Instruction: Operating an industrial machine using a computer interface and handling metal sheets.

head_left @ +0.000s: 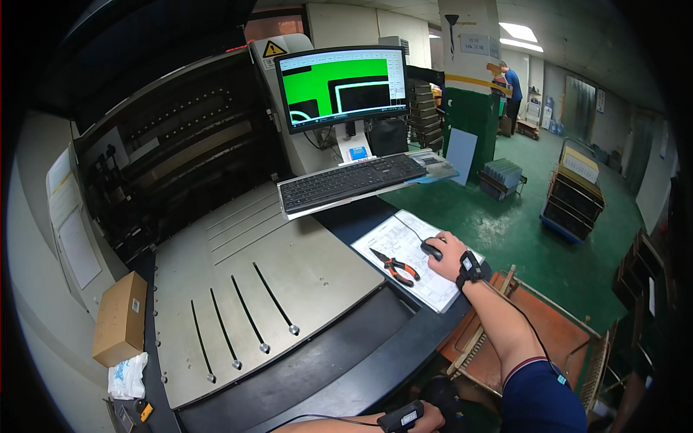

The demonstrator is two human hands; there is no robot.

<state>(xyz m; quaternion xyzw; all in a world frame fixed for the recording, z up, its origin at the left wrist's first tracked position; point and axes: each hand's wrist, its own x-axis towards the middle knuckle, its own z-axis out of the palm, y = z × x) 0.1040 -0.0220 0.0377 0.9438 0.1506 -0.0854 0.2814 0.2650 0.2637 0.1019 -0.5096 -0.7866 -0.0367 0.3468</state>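
Observation:
My right hand (449, 256) lies over a black computer mouse (433, 248), its fingers curved round it. The mouse rests on printed paper sheets (437, 292) at the right end of the machine's front ledge. Beside it on the sheets lie long-nose pliers (395, 267) with orange and black handles. Low at the bottom edge is my left hand (429, 418), near my lap; its fingers are mostly hidden. Each wrist wears a black strapped device with a cable. A monitor (345, 85) shows a green and black pattern above a black keyboard (352, 182) on a tilted shelf.
A metal machine bed (289, 267) with dark slots and round knobs spreads to the left. At its left side stand a cardboard box (121, 317) and a white plastic bag (128, 377). An orange-brown cart (538, 325) is close at right. Farther back, a person (512, 90) bends beside a pillar (469, 108).

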